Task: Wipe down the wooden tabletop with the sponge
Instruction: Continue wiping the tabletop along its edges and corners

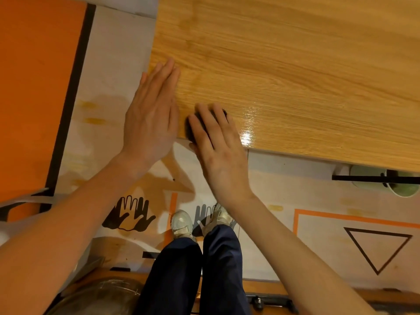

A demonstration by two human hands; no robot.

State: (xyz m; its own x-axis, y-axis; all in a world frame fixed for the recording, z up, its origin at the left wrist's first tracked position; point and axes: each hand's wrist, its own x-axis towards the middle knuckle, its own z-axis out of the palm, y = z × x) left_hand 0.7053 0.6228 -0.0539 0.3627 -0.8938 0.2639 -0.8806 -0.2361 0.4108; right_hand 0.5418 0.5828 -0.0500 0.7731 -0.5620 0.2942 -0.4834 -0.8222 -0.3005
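The wooden tabletop [284, 64] fills the upper right of the head view, light oak with a wet shine near its front edge. My right hand [216, 146] presses flat on a dark sponge [189, 127] at the table's near left corner; only slivers of the sponge show around the fingers. My left hand [152, 117] lies flat with fingers together along the table's left edge, holding nothing.
Below the table lies a pale floor mat with black hand prints [129, 214], orange lines and a black triangle [377, 248]. An orange panel [34, 87] stands at the left. A green cup [404, 189] sits under the table's right edge. A metal bowl [97, 296] is at the bottom left.
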